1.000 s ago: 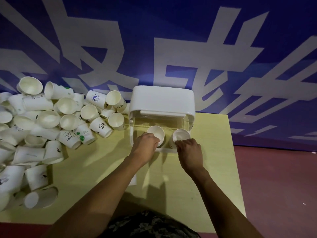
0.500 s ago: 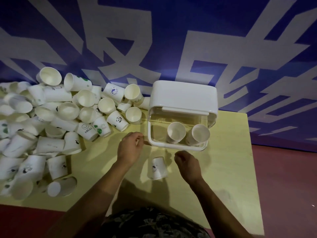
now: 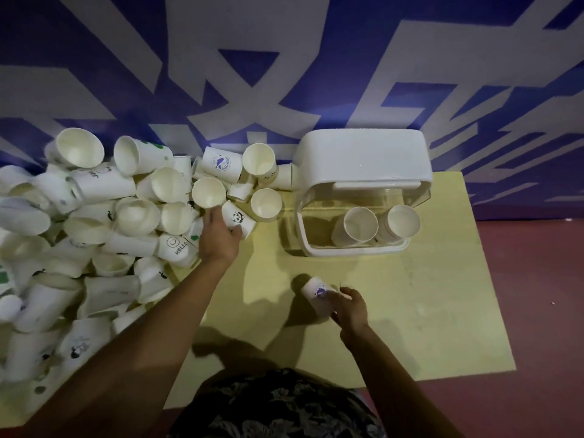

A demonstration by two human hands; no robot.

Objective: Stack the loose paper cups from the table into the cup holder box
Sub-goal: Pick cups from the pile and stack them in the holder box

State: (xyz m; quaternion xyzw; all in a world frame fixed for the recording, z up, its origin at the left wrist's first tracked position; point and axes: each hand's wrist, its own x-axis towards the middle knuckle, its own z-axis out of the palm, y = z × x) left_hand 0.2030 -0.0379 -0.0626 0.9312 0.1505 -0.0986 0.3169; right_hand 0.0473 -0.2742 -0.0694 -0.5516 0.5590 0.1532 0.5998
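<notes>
A big heap of loose white paper cups covers the left half of the yellow table. The cup holder box, white lid up and clear front open, stands at the back right with two cup stacks lying inside. My left hand reaches into the heap's right edge, fingers around a panda-print cup. My right hand holds a small cup with a purple mark low over the table, in front of the box.
A blue wall with large white characters rises right behind the table. Dark red floor lies to the right. Bare yellow tabletop shows between the box and my right hand.
My left hand left the box front and went left into the cup heap, to the panda cup. My right hand took hold of the cup that lay on the table before the box.
</notes>
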